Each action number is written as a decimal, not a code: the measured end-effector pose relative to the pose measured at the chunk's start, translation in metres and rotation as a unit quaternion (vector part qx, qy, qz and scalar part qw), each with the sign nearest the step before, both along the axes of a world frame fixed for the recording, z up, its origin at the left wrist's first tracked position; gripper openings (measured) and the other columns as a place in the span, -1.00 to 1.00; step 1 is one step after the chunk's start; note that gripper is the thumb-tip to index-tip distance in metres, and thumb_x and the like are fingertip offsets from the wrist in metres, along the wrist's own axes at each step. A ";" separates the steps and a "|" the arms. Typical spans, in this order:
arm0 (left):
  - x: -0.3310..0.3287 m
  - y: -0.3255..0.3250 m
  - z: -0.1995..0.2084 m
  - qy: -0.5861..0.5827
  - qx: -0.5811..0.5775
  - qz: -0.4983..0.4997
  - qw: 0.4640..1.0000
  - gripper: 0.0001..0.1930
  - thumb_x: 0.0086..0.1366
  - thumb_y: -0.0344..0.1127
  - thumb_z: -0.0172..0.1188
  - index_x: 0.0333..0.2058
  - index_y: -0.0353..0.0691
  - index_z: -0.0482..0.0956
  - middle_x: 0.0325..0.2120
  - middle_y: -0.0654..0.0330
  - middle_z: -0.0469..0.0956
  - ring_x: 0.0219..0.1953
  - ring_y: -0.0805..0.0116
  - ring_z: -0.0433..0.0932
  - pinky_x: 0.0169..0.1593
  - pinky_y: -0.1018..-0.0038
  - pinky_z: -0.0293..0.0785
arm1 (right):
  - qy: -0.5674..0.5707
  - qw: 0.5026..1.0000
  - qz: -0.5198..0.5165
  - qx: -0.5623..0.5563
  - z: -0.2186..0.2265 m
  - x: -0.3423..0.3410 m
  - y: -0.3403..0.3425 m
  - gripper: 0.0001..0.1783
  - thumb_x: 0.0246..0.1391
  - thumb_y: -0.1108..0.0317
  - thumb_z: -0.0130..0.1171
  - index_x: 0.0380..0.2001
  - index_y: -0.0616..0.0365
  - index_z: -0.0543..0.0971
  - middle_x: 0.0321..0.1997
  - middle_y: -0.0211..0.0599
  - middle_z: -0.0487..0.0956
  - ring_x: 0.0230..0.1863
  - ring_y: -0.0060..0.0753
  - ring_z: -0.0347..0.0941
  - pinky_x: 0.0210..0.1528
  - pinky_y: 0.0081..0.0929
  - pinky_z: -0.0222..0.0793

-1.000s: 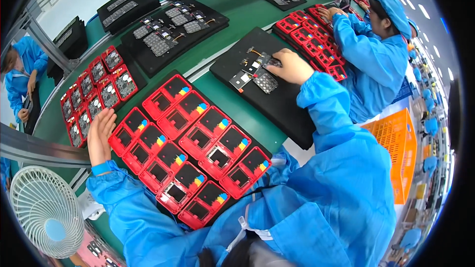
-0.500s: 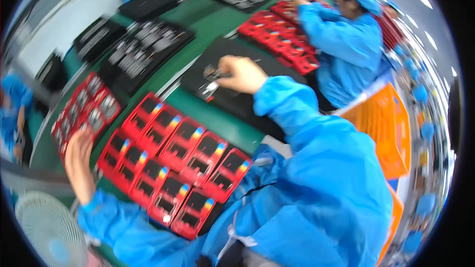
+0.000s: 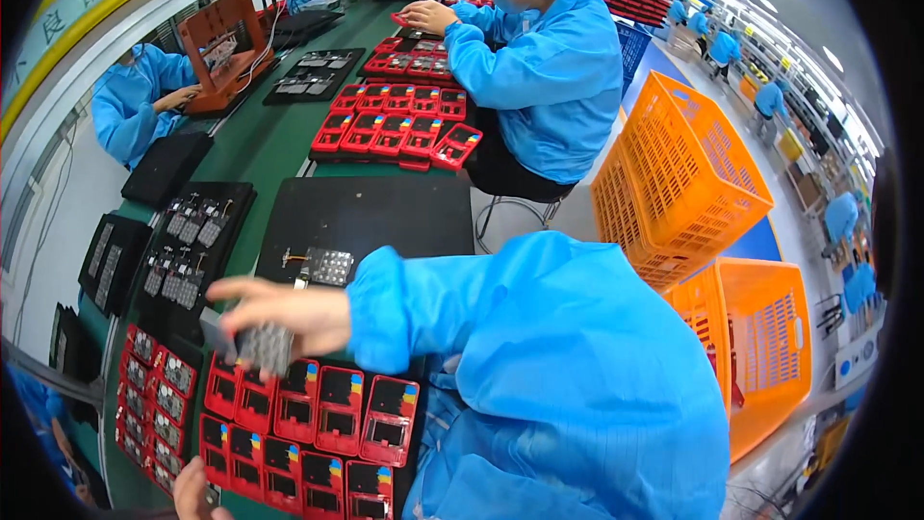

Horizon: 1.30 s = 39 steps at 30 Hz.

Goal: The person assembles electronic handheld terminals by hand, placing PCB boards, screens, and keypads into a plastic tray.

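My right hand [image 3: 306,316] is closed on a grey keypad module [image 3: 265,349] with rounded keys, held above the far left end of the red phone housings [image 3: 339,412]. A small flat grey piece [image 3: 218,335] shows beside its fingers. The housings lie in two rows, each with dark window openings and a coloured sticker. At the lower edge, my left hand [image 3: 192,495] is only partly in view, fingers apart, nearest the housings' left end. Another keypad module [image 3: 330,266] with a thin ribbon cable lies on the black mat [image 3: 385,217].
Red housings with circuit boards [image 3: 154,404] stand at the left. A black tray of keypad modules [image 3: 197,241] lies farther back. Across the green bench [image 3: 236,125], a co-worker [image 3: 539,67] handles red housings. Orange crates [image 3: 683,173] stand to the right, and a wire-legged stool behind the mat.
The view has swung. My right hand has gone from the black mat to above the red housings, carrying the keypad module. My left hand now shows only at the lower edge.
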<state>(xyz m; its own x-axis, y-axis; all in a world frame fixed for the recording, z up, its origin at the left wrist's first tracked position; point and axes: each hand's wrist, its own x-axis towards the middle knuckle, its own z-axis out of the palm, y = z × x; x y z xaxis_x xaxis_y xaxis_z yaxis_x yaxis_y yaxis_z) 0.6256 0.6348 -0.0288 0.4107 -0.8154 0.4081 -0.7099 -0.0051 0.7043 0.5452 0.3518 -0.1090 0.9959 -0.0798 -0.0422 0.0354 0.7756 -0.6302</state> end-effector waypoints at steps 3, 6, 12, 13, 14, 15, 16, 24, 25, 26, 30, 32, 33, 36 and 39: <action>-0.010 -0.005 -0.031 -0.056 -0.018 0.078 0.995 -0.58 0.32 -0.40 0.13 0.12 -0.39 0.35 0.13 -0.02 0.38 0.21 0.15 0.36 0.30 0.32 0.21 | -0.015 0.992 0.120 -0.020 0.022 0.007 0.047 -0.54 0.20 0.24 0.17 0.14 -0.05 0.34 -0.17 -0.44 0.51 -0.25 -0.59 0.52 -0.35 -0.53 0.54; -0.023 -0.026 -0.041 -0.192 0.005 0.184 0.964 -0.57 0.13 -0.54 0.28 -0.01 -0.38 0.41 0.04 0.03 0.40 0.10 0.20 0.39 0.19 0.34 0.29 | -0.001 0.986 0.159 -0.049 0.011 0.020 0.078 -0.62 0.19 0.22 0.17 0.04 0.01 0.38 -0.23 -0.45 0.48 -0.30 -0.68 0.46 -0.47 -0.64 0.40; -0.029 -0.030 -0.065 -0.192 -0.100 0.305 0.927 -0.80 0.14 -0.66 0.25 -0.22 -0.44 0.60 -0.21 -0.01 0.61 -0.15 0.14 0.59 0.00 0.34 0.48 | -0.013 0.987 0.159 0.013 -0.007 0.023 0.096 -0.57 0.15 0.24 0.26 -0.03 0.20 0.38 -0.21 -0.21 0.55 -0.34 -0.39 0.57 -0.45 -0.43 0.51; -0.027 -0.028 -0.068 -0.174 -0.102 0.296 0.934 -0.84 0.16 -0.66 0.23 -0.24 -0.45 0.60 -0.21 -0.01 0.62 -0.14 0.16 0.59 0.01 0.36 0.48 | -0.023 0.992 0.123 -0.003 -0.016 0.026 0.098 -0.58 0.14 0.26 0.27 -0.03 0.21 0.38 -0.24 -0.19 0.56 -0.39 -0.35 0.59 -0.48 -0.41 0.53; -0.029 -0.016 -0.073 -0.106 -0.127 0.305 0.938 -0.86 0.18 -0.65 0.22 -0.25 -0.45 0.60 -0.22 -0.01 0.62 -0.14 0.20 0.58 0.02 0.38 0.47 | -0.014 0.986 0.168 0.000 -0.009 0.018 0.096 -0.58 0.14 0.28 0.27 -0.03 0.21 0.39 -0.26 -0.22 0.58 -0.37 -0.39 0.58 -0.43 -0.44 0.53; -0.030 -0.006 -0.076 -0.028 -0.166 0.349 0.922 -0.90 0.25 -0.59 0.18 -0.25 -0.46 0.60 -0.21 0.00 0.62 -0.12 0.24 0.58 0.02 0.39 0.46 | -0.017 0.987 0.159 -0.029 -0.007 0.019 0.097 -0.59 0.14 0.30 0.27 -0.03 0.21 0.39 -0.27 -0.24 0.59 -0.36 -0.44 0.58 -0.40 -0.46 0.54; -0.028 0.001 -0.072 0.019 -0.209 0.375 0.903 -0.88 0.33 -0.52 0.14 -0.23 -0.47 0.57 -0.19 -0.01 0.61 -0.10 0.25 0.57 0.04 0.39 0.47 | -0.034 0.982 0.161 -0.097 -0.008 0.019 0.092 -0.58 0.12 0.29 0.29 -0.03 0.19 0.39 -0.25 -0.28 0.59 -0.38 -0.47 0.57 -0.37 -0.51 0.52; -0.061 -0.043 -0.074 -0.257 -0.044 0.076 0.962 -0.79 -0.02 -0.58 0.29 -0.34 -0.29 0.56 -0.25 0.01 0.63 -0.01 -0.06 0.57 0.23 0.06 0.28 | -0.448 0.701 -0.053 -0.553 -0.045 0.028 0.097 -0.80 0.00 0.35 0.14 -0.26 0.08 0.46 -0.29 -0.24 0.48 -0.16 -0.17 0.41 -0.05 -0.28 0.34; -0.062 -0.044 -0.078 -0.252 -0.043 0.084 0.963 -0.79 -0.02 -0.58 0.29 -0.34 -0.29 0.56 -0.25 0.01 0.63 -0.01 -0.06 0.57 0.23 0.06 0.28 | -0.432 0.727 0.019 -0.534 -0.044 0.024 0.094 -0.84 0.05 0.33 0.08 -0.26 0.06 0.44 -0.28 -0.28 0.46 -0.14 -0.20 0.38 -0.02 -0.32 0.32; -0.063 -0.045 -0.081 -0.245 -0.008 0.057 0.968 -0.72 -0.05 -0.54 0.32 -0.28 -0.26 0.58 -0.18 0.03 0.62 0.03 -0.05 0.54 0.25 0.03 0.23 | -0.392 0.709 0.053 -0.584 -0.045 0.021 0.092 -0.86 0.09 0.32 0.05 -0.26 0.03 0.41 -0.28 -0.30 0.40 -0.15 -0.22 0.35 0.07 -0.38 0.28; -0.072 -0.037 -0.088 -0.197 0.037 0.018 0.980 -0.57 -0.06 -0.45 0.36 -0.12 -0.18 0.59 0.04 -0.02 0.52 0.20 -0.03 0.40 0.29 -0.01 0.15 | -0.436 0.624 -0.118 -0.638 -0.082 -0.007 0.076 -0.65 0.00 0.37 0.16 -0.10 0.18 0.49 -0.07 -0.18 0.50 -0.03 -0.14 0.40 0.15 -0.32 0.28; -0.076 -0.017 -0.092 -0.165 0.063 0.039 0.983 -0.49 -0.05 -0.38 0.39 -0.03 -0.16 0.57 0.14 -0.05 0.44 0.27 -0.12 0.30 0.29 0.00 0.16 | -0.358 0.610 0.047 -0.706 -0.052 -0.012 0.066 -0.52 -0.13 0.40 0.28 -0.05 0.20 0.53 -0.01 -0.12 0.53 0.02 -0.05 0.42 0.12 -0.30 0.32; -0.078 -0.005 -0.097 -0.140 0.069 0.058 0.986 -0.49 -0.04 -0.36 0.41 -0.03 -0.17 0.57 0.15 -0.05 0.43 0.26 -0.17 0.31 0.29 -0.01 0.17 | -0.300 0.626 0.066 -0.717 -0.053 -0.022 0.057 -0.47 -0.21 0.44 0.38 -0.05 0.17 0.55 0.08 -0.04 0.49 0.06 0.02 0.43 0.11 -0.17 0.38; -0.097 0.021 -0.128 -0.108 0.126 0.126 0.978 -0.63 -0.12 -0.35 0.44 -0.25 -0.14 0.62 -0.06 0.17 0.56 0.04 0.05 0.48 0.03 0.14 0.38 | -0.268 0.644 0.098 -0.710 -0.063 -0.050 0.038 -0.47 -0.30 0.51 0.39 -0.11 0.15 0.59 0.02 -0.05 0.53 0.02 0.04 0.46 0.05 -0.17 0.42; -0.121 0.023 -0.176 -0.077 0.121 0.189 0.971 -0.63 -0.17 -0.36 0.47 -0.29 -0.14 0.62 -0.15 0.19 0.59 0.01 0.07 0.49 0.03 0.14 0.36 | -0.252 0.604 0.122 -0.746 -0.083 -0.071 0.033 -0.48 -0.30 0.46 0.41 -0.12 0.07 0.62 0.00 -0.13 0.56 0.04 -0.04 0.47 0.06 -0.16 0.43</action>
<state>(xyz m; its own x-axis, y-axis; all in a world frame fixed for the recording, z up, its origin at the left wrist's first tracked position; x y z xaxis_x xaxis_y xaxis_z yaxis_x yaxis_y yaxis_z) 0.5050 0.6578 -0.2045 0.6487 -0.6975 0.3044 -0.7224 -0.4383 0.5349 0.4738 0.3846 -0.1916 0.8415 0.4984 0.2084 0.5145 -0.6220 -0.5902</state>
